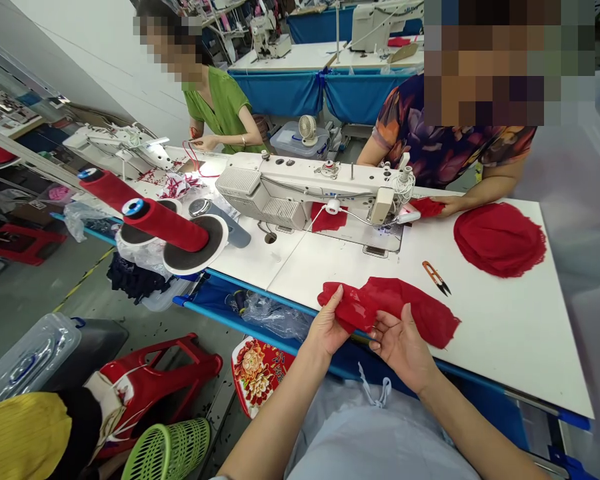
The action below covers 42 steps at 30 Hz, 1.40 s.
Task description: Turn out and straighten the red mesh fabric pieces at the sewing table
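A piece of red fabric (353, 308) is in my left hand (329, 328), the thumb lying on top and the fingers underneath. My right hand (405, 350) is beside it, palm up, thumb apart from the fingers, its fingertips touching the fabric's near edge. Behind both hands, more red fabric (415, 310) lies on the white table (510, 333); whether it is joined to the held piece I cannot tell. Orange-handled thread snips (435, 277) lie beyond my right hand. Farther right is a round pile of red fabric pieces (500, 239).
A white sewing machine (300, 190) stands across the table, with a co-worker's hand (453, 205) on red fabric beyond it. Red thread cones (167, 223) stand at the left. Another co-worker (220, 107) sits behind. A red stool (165, 373) and green basket (173, 447) are at lower left.
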Each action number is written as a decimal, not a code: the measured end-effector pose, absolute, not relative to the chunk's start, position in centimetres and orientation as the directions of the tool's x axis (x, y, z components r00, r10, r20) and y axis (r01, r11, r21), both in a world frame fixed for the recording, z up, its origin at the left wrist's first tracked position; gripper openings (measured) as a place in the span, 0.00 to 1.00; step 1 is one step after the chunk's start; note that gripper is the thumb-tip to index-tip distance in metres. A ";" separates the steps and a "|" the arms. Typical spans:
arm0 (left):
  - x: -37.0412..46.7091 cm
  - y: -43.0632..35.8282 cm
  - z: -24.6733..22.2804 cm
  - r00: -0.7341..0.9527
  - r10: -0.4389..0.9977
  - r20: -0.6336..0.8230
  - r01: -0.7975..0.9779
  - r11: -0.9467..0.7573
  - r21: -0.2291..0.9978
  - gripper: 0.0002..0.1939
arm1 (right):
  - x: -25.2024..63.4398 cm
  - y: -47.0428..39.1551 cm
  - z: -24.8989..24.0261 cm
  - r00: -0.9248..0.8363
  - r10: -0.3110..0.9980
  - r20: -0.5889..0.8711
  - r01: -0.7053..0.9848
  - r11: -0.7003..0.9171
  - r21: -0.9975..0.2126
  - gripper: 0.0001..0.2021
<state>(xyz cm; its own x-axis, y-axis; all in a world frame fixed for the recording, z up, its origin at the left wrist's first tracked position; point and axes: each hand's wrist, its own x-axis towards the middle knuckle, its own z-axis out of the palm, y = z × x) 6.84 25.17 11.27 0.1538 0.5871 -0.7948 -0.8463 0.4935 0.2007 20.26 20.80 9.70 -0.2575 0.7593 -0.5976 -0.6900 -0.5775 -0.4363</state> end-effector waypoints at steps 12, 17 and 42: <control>7.1 25.2 11.4 0.149 0.596 -0.789 -0.835 0.503 0.223 0.12 | 19.7 21.2 9.9 0.023 0.898 -0.440 -0.353 -0.404 -0.844 0.17; 6.9 25.1 11.1 0.103 0.600 -0.793 -0.825 0.497 0.269 0.10 | 19.9 21.0 10.1 0.035 0.910 -0.414 -0.314 -0.383 -0.868 0.17; 6.9 26.4 10.3 0.001 0.519 -0.855 -0.859 0.438 0.265 0.08 | 18.3 20.3 10.4 -0.146 0.983 -0.111 0.026 -0.109 -0.994 0.19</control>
